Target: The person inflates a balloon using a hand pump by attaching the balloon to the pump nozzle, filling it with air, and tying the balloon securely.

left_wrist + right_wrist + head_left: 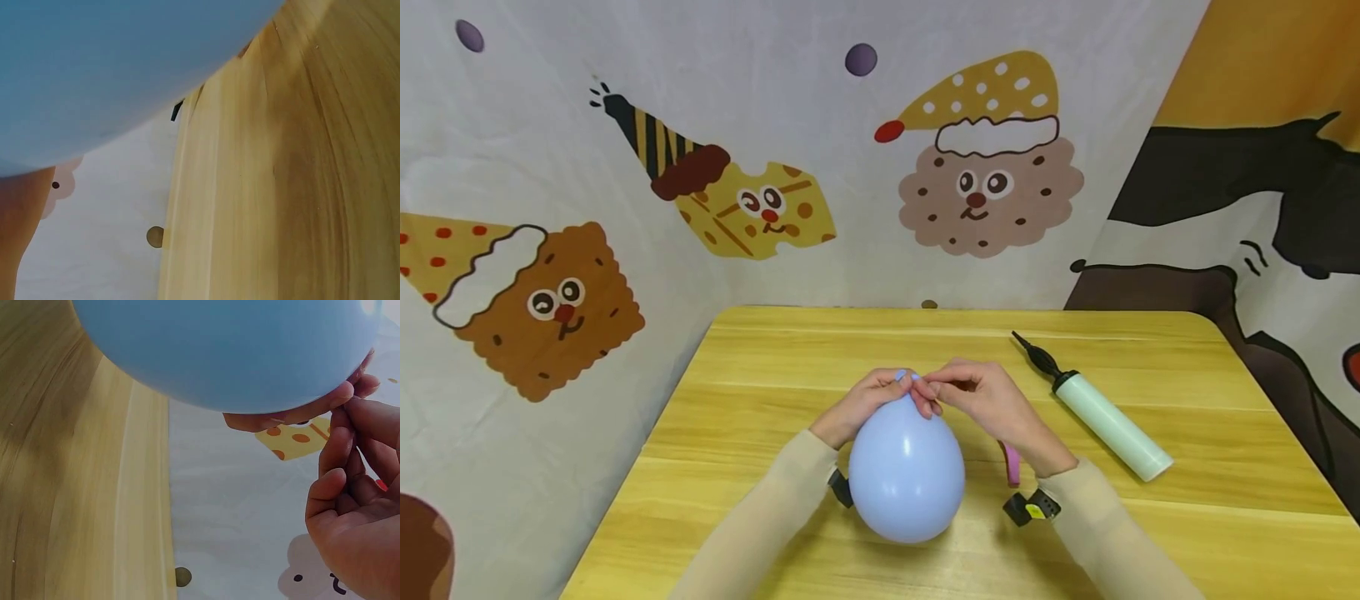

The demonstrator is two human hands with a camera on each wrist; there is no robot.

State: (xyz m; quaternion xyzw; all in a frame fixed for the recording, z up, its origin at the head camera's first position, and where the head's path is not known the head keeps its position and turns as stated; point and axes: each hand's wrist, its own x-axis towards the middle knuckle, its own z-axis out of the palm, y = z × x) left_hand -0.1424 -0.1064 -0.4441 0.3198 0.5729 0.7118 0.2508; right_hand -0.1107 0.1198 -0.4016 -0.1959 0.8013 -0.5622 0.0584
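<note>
One table (760, 350) has one blue balloon (907, 479) at its near middle and one pump (1112, 427) at right. Two hands angle inward, left hand (868, 400) and right hand (992, 400) both pinching the balloon's neck; right of it lies one pink strip (1012, 467).

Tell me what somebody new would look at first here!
Probably the big blue balloon, low in the middle, its neck pinched by both hands. Next might come the smiling cheese on the cloth behind, then the green pump on the table's right.
</note>
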